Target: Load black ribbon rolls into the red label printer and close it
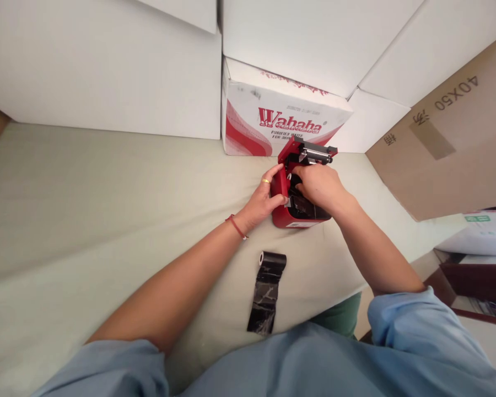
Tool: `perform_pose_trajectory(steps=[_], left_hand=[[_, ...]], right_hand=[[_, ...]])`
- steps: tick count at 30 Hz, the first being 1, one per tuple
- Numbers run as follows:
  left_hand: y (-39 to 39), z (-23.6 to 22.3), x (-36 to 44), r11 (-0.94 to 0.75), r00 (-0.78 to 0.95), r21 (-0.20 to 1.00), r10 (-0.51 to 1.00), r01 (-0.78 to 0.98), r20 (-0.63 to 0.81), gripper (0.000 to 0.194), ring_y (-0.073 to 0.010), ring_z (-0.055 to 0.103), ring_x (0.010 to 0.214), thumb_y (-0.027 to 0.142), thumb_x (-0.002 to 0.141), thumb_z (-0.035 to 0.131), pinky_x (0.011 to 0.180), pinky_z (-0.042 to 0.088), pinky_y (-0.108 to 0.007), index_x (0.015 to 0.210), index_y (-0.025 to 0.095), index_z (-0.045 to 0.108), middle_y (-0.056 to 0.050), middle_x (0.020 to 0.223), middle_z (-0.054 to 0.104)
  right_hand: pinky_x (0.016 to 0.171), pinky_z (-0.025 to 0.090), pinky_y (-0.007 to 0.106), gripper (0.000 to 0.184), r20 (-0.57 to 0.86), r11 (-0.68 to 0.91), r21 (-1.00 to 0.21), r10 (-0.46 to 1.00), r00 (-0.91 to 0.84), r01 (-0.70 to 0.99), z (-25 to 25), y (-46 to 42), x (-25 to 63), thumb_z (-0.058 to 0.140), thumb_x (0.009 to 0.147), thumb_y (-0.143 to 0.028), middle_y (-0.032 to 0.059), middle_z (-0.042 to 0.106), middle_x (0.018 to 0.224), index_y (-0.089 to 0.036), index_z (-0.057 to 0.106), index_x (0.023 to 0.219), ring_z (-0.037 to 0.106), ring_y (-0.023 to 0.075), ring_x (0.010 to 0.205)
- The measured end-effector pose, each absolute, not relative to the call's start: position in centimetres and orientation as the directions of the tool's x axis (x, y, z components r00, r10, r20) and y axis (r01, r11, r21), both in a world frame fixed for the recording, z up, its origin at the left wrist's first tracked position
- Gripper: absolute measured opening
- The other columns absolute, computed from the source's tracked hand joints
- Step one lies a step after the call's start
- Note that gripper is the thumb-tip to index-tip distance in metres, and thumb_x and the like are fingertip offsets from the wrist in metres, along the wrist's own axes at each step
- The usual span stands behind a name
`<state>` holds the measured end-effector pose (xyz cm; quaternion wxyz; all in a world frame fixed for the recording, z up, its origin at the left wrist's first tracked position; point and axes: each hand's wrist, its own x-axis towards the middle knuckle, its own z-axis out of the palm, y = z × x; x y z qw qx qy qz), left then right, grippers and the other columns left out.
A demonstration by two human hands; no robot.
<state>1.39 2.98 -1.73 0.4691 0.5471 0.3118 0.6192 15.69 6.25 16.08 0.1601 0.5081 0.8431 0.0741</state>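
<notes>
A red label printer [276, 218] stands on the pale sheet with its lid raised, its black inner parts showing. My left hand [264, 199] grips the printer's left side wall, thumb at the near corner and fingers further back. Inside the open body, my right hand [320, 184] has its fingers curled down around a dark roll with a white core end [289, 177], seemingly a ribbon roll; the fingertips are partly hidden. Between my forearms lies another black ribbon roll [276, 260], its shiny strip unrolled toward me.
Behind the printer stands a white and red water carton [248, 118], with large white boxes [107, 71] beside and above it. A brown cardboard box [446, 149] leans at the right. Dark red shelving [471, 284] sits beyond the sheet's right edge.
</notes>
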Motion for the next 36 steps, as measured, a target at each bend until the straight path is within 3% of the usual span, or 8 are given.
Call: perform_pose_trajectory(steps=[7, 10, 13, 17, 22, 29, 32, 36], left_hand=[[3.1, -1.9, 1.3, -0.375, 0.031, 0.9, 0.92, -0.225, 0.391, 0.089, -0.0365, 0.056, 0.155, 0.024, 0.083, 0.077, 0.137, 0.045, -0.063, 0.167, 0.036, 0.052, -0.008, 0.172, 0.054], [2.9, -1.8, 1.3, -0.361, 0.039, 0.898, 0.923, -0.25, 0.382, 0.09, -0.0373, 0.054, 0.159, 0.024, 0.083, 0.076, 0.139, 0.042, -0.063, 0.169, 0.036, 0.051, -0.007, 0.173, 0.054], [2.6, -1.5, 1.2, -0.321, 0.08, 0.901, 0.93, -0.291, 0.358, 0.091, -0.0371, 0.05, 0.163, 0.026, 0.085, 0.075, 0.142, 0.039, -0.062, 0.171, 0.037, 0.047, -0.006, 0.175, 0.052], [2.3, -1.1, 1.0, -0.243, 0.129, 0.913, 0.946, -0.327, 0.298, 0.093, -0.038, 0.046, 0.167, 0.031, 0.086, 0.076, 0.143, 0.036, -0.063, 0.172, 0.036, 0.042, -0.007, 0.179, 0.048], [2.4, -1.0, 1.0, -0.213, 0.144, 0.922, 0.952, -0.324, 0.271, 0.097, -0.0387, 0.043, 0.17, 0.036, 0.085, 0.078, 0.144, 0.035, -0.063, 0.173, 0.035, 0.037, -0.008, 0.184, 0.042], [2.4, -1.1, 1.0, -0.295, 0.139, 0.921, 0.931, -0.253, 0.336, 0.09, -0.0357, 0.051, 0.165, 0.041, 0.092, 0.071, 0.141, 0.041, -0.06, 0.174, 0.033, 0.035, -0.01, 0.182, 0.047], [1.2, -0.2, 0.8, -0.443, 0.031, 0.895, 0.895, -0.041, 0.445, 0.075, -0.0361, 0.046, 0.169, 0.042, 0.099, 0.067, 0.143, 0.035, -0.063, 0.169, 0.032, 0.045, -0.012, 0.18, 0.047], [-1.1, 1.8, 1.2, -0.664, -0.028, 0.649, 0.69, 0.372, 0.723, 0.052, -0.0388, 0.05, 0.164, 0.04, 0.098, 0.07, 0.139, 0.037, -0.069, 0.15, 0.033, 0.068, -0.011, 0.163, 0.062]], right_hand=[[0.092, 0.058, 0.04, 0.043, -0.183, 0.566, 0.133, 0.821, -0.541, 0.814, 15.3, 7.2, 16.0, 0.065, 0.1, -0.007, 0.0184, 0.087, 0.13, -0.015, 0.079, 0.14, 0.082, 0.0362, 0.118], [0.101, 0.061, 0.042, 0.044, -0.142, 0.573, -0.06, 0.806, -0.575, 0.817, 15.5, 7.3, 17.9, 0.071, 0.099, -0.01, 0.0143, 0.087, 0.135, -0.017, 0.081, 0.141, 0.082, 0.0342, 0.119], [0.097, 0.066, 0.042, 0.032, -0.088, 0.505, -0.321, 0.826, -0.557, 0.801, 16.0, 5.9, 20.6, 0.07, 0.105, -0.02, 0.0077, 0.091, 0.123, -0.022, 0.086, 0.132, 0.086, 0.0291, 0.105], [0.105, 0.069, 0.045, 0.03, 0.159, 0.538, -0.515, 0.825, -0.542, 0.667, 15.5, 1.3, 23.7, 0.068, 0.111, -0.035, 0.0086, 0.089, 0.134, -0.025, 0.086, 0.134, 0.086, 0.0292, 0.117], [0.13, 0.057, 0.055, 0.034, 0.314, 0.71, -0.385, 0.702, -0.639, 0.59, 12.2, -3.7, 26.2, 0.066, 0.115, -0.031, 0.011, 0.078, 0.158, -0.03, 0.08, 0.147, 0.072, 0.0305, 0.15], [0.14, 0.039, 0.065, 0.06, 0.348, 0.688, -0.246, 0.72, -0.601, 0.682, 8.0, -5.5, 26.9, 0.06, 0.117, -0.031, 0.0131, 0.062, 0.175, -0.034, 0.052, 0.176, 0.052, 0.0311, 0.169], [0.142, 0.035, 0.067, 0.06, 0.343, 0.651, -0.218, 0.748, -0.568, 0.727, 7.6, -5.8, 26.1, 0.059, 0.116, -0.032, 0.0136, 0.06, 0.176, -0.034, 0.053, 0.176, 0.052, 0.0322, 0.169], [0.142, 0.033, 0.068, 0.058, 0.324, 0.604, -0.208, 0.785, -0.528, 0.77, 7.5, -6.3, 25.1, 0.059, 0.115, -0.033, 0.0122, 0.06, 0.176, -0.035, 0.057, 0.173, 0.053, 0.0326, 0.168]])
